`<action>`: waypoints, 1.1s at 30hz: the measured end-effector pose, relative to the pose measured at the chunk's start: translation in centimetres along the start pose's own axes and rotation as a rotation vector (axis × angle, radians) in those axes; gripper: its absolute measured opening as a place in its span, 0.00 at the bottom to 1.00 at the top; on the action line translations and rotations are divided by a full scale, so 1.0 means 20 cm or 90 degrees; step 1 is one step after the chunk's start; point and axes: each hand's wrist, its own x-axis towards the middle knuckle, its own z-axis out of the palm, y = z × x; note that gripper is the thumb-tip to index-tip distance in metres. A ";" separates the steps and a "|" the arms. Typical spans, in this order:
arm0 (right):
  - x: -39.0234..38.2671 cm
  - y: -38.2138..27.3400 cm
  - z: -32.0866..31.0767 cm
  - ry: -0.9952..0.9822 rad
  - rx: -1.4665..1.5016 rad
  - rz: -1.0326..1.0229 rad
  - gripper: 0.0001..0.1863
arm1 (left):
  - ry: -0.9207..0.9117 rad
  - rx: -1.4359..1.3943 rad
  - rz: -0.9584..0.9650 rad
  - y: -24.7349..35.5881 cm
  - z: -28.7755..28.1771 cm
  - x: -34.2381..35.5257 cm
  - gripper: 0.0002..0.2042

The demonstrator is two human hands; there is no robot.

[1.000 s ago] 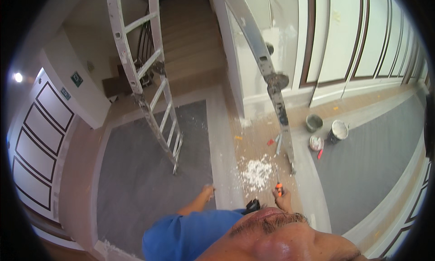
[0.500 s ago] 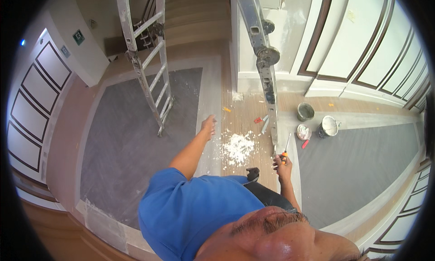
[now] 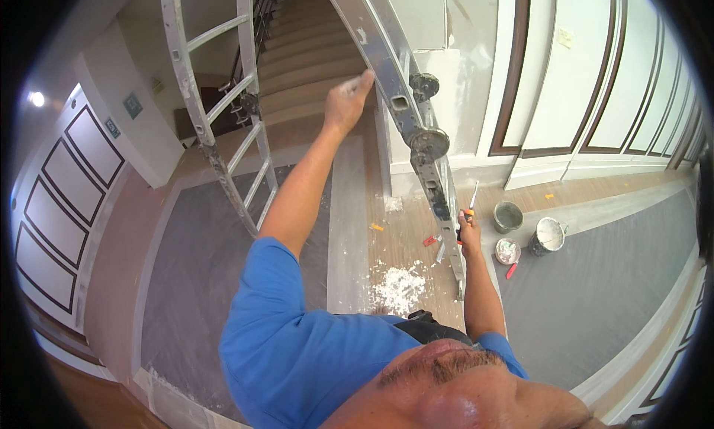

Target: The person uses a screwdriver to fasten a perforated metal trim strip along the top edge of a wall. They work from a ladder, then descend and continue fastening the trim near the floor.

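Observation:
My right hand [image 3: 468, 235] is closed around a screwdriver [image 3: 474, 198] with an orange and black handle, its shaft pointing up and away. That hand is beside the lower part of the right ladder section [image 3: 431, 180], and I cannot tell whether it touches the rail. Raised in front of me, my left hand [image 3: 346, 105] has its fingers extended at the edge of the same ladder section's upper rail. It holds nothing that I can see, and contact with the rail is unclear. A pile of white crumbled debris [image 3: 399, 287] lies on the floor below.
The other ladder section [image 3: 223, 124] stands to the left on a grey floor panel. At right are a dark bucket [image 3: 508, 217], a bucket of white paste [image 3: 549, 236], a small tub [image 3: 507, 251] and a red-handled tool [image 3: 512, 271]. Stairs [image 3: 305, 57] rise behind.
My left hand has risen from low over the floor to the ladder rail. My right hand has moved forward with the screwdriver. The view has tilted upward, showing more of the stairs.

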 end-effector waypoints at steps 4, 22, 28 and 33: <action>0.45 0.02 0.37 0.041 0.080 -0.128 0.21 | -0.070 0.018 -0.109 -0.19 -0.01 0.48 0.38; 0.35 -0.02 0.61 0.078 -0.007 -0.243 0.19 | 0.004 -0.315 -0.070 -0.12 -0.01 0.75 0.31; -0.50 0.18 0.26 -0.094 -0.057 -0.163 0.18 | 0.147 -0.306 -0.043 0.29 -0.23 0.11 0.46; -0.99 0.26 0.13 -0.118 -0.029 -0.175 0.17 | 0.242 -0.286 -0.105 0.61 -0.42 -0.24 0.34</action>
